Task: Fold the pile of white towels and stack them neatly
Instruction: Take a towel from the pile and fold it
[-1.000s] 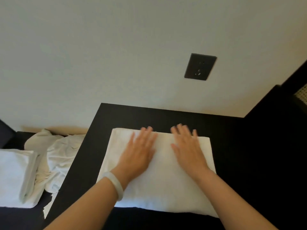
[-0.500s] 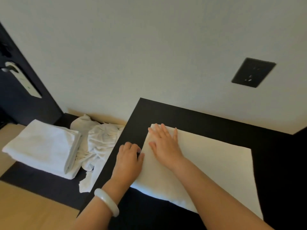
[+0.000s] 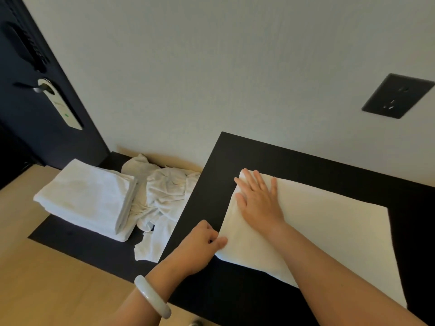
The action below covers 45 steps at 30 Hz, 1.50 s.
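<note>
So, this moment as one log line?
left hand: pinches towel edge | right hand: flat on towel | folded stack, loose pile: untouched

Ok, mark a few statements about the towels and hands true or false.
1. The right hand lies flat on the towel. True.
2. A crumpled pile lies beside the folded stack. True.
3. The left hand rests on the folded stack. False: it pinches the towel's near edge.
4. The bracelet is on the right wrist. False: it is on the left wrist.
</note>
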Each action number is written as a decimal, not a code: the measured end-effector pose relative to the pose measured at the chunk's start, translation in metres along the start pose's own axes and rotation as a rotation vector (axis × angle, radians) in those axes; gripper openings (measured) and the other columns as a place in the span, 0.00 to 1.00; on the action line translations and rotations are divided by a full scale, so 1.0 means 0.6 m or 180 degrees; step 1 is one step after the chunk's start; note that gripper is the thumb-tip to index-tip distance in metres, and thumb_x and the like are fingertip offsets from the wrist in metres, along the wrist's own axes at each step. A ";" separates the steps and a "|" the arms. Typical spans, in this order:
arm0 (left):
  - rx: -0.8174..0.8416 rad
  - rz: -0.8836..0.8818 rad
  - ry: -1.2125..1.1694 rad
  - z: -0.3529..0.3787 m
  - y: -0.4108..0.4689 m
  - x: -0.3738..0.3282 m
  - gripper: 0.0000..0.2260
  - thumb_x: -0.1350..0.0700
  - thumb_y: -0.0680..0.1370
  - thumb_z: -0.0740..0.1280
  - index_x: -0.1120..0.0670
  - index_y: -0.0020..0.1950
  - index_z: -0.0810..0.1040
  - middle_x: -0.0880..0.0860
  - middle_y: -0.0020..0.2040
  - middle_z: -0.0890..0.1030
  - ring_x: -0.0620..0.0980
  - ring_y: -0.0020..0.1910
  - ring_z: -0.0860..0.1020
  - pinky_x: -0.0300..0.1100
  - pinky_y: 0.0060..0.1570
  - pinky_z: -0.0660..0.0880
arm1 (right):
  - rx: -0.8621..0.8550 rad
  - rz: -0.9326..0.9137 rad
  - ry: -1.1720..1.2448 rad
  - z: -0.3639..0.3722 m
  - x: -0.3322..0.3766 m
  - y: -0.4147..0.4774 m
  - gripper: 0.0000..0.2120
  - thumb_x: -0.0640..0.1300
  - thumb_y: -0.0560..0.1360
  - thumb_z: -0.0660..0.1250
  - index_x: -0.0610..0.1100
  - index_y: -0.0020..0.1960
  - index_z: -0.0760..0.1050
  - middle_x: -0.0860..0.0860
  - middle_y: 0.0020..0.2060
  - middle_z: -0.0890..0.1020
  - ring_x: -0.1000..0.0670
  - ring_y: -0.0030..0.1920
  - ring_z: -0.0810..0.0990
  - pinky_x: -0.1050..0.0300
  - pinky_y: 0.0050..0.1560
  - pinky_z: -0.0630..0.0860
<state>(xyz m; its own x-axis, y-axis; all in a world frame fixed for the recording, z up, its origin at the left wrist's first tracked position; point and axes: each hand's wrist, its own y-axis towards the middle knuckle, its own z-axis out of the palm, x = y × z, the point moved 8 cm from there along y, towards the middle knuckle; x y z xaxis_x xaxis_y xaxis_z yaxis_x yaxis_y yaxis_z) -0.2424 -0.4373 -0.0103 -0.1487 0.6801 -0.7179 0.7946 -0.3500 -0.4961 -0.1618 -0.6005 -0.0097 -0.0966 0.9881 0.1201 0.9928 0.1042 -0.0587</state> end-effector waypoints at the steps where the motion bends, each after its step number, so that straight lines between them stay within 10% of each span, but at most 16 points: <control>1: -0.0025 0.0083 0.0259 -0.002 0.002 0.002 0.14 0.46 0.82 0.62 0.54 0.45 0.78 0.46 0.53 0.69 0.43 0.48 0.73 0.35 0.49 0.68 | -0.0038 -0.0066 -0.0010 -0.001 0.001 0.000 0.31 0.59 0.79 0.34 0.57 0.80 0.53 0.54 0.81 0.48 0.48 0.80 0.42 0.36 0.77 0.38; 6: 0.0093 0.0269 0.0829 -0.002 0.011 0.005 0.13 0.46 0.83 0.60 0.50 0.45 0.77 0.43 0.53 0.67 0.43 0.55 0.67 0.37 0.58 0.66 | -0.0038 -0.0078 -0.0172 0.003 -0.001 0.000 0.34 0.61 0.77 0.30 0.57 0.80 0.52 0.53 0.81 0.48 0.48 0.81 0.43 0.36 0.77 0.39; 10: -0.0097 0.0229 0.0556 -0.004 0.012 0.004 0.14 0.42 0.81 0.61 0.48 0.42 0.78 0.44 0.52 0.69 0.42 0.55 0.68 0.38 0.57 0.67 | 0.0056 0.0046 0.0542 -0.004 -0.008 0.008 0.26 0.58 0.84 0.45 0.55 0.80 0.51 0.54 0.81 0.52 0.50 0.80 0.46 0.43 0.78 0.40; 14: -0.0291 0.0235 0.0425 0.003 0.015 -0.002 0.15 0.41 0.80 0.62 0.51 0.49 0.80 0.45 0.52 0.69 0.43 0.53 0.70 0.38 0.54 0.69 | -0.0661 0.1264 0.3024 -0.070 -0.090 -0.087 0.17 0.46 0.84 0.59 0.48 0.72 0.70 0.53 0.70 0.72 0.55 0.67 0.70 0.60 0.69 0.62; 19: -0.0138 0.0297 0.0455 0.005 0.019 0.005 0.08 0.43 0.79 0.64 0.45 0.52 0.78 0.43 0.53 0.69 0.43 0.53 0.71 0.41 0.57 0.70 | -0.0837 0.2480 0.3339 -0.052 -0.225 -0.332 0.08 0.36 0.79 0.66 0.46 0.50 0.82 0.53 0.46 0.85 0.52 0.50 0.81 0.59 0.57 0.75; 28: 0.0018 0.0263 0.0562 0.004 0.003 0.007 0.08 0.43 0.75 0.71 0.44 0.50 0.78 0.43 0.55 0.70 0.43 0.53 0.73 0.35 0.51 0.69 | -0.1157 0.3795 0.3152 -0.028 -0.279 -0.533 0.11 0.34 0.76 0.69 0.46 0.56 0.75 0.44 0.46 0.80 0.44 0.41 0.82 0.54 0.39 0.77; 40: 0.0254 -0.0318 -0.1087 0.019 -0.026 0.015 0.05 0.58 0.79 0.69 0.58 0.53 0.82 0.62 0.39 0.84 0.55 0.32 0.80 0.42 0.32 0.79 | -0.0861 0.3804 0.5060 -0.010 -0.247 -0.559 0.11 0.41 0.77 0.67 0.48 0.60 0.76 0.41 0.42 0.86 0.48 0.34 0.81 0.55 0.32 0.77; 45: -0.0214 -0.0412 -0.1256 0.003 -0.019 0.024 0.08 0.56 0.80 0.68 0.60 0.51 0.81 0.60 0.35 0.83 0.55 0.31 0.81 0.44 0.35 0.81 | -0.0736 0.3886 0.4509 -0.014 -0.262 -0.547 0.11 0.45 0.78 0.68 0.42 0.57 0.77 0.36 0.43 0.84 0.43 0.39 0.83 0.51 0.37 0.81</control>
<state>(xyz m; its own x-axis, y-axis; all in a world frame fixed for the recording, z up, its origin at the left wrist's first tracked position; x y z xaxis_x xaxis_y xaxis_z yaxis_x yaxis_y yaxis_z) -0.2543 -0.4247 -0.0158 -0.4536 0.4122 -0.7902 0.7892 -0.2262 -0.5710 -0.4718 -0.7911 -0.0008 0.5778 -0.3266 0.7480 0.4624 -0.6242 -0.6297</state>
